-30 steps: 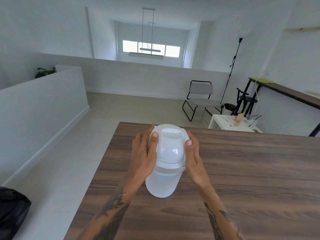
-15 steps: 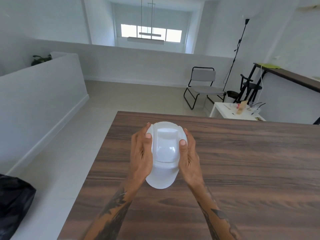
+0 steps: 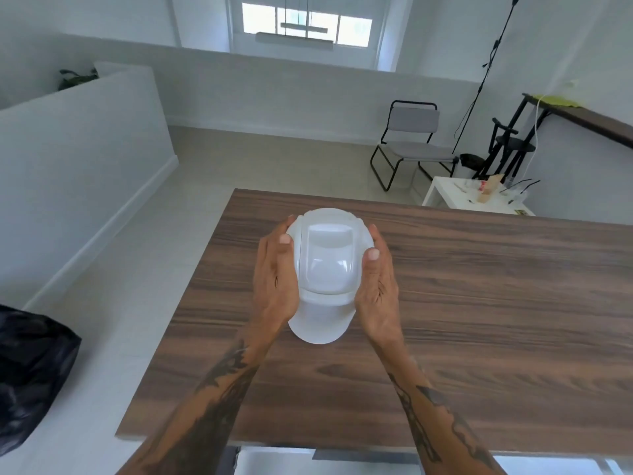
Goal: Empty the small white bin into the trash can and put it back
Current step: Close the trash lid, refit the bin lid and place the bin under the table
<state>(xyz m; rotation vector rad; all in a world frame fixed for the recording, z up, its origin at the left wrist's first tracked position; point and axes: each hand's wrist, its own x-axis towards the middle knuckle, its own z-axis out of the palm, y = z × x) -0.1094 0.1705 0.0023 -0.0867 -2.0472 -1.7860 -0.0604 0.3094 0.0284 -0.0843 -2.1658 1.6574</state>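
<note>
Head view, looking forward and down. A small white bin (image 3: 325,279) with a domed lid stands upright on a dark wood-grain surface (image 3: 479,303), toward its left half and well in from the far edge. The lid is on; its flap faces up at the camera.

Left hand (image 3: 275,279) is pressed flat against the bin's left side, thumb up on the lid's edge. Right hand (image 3: 376,286) is pressed against the right side, thumb likewise on the lid's edge. The two hands clamp the bin between them, palms facing each other, fingers wrapped round behind where they cannot be seen. Both forearms are bare and tattooed, reaching in from the bottom of the frame.

Whether the bin's base rests on the surface or is just clear of it cannot be told from this angle.

Off the surface, at the left edge of the frame, a black trash bag (image 3: 30,378) sits low near the floor, well apart from the bin. Beyond the surface: a grey folding chair (image 3: 411,142) on the pale floor, and a low white side table (image 3: 476,197) with small clutter on it, just past the far right corner. A white half wall (image 3: 78,142) runs along the left.
</note>
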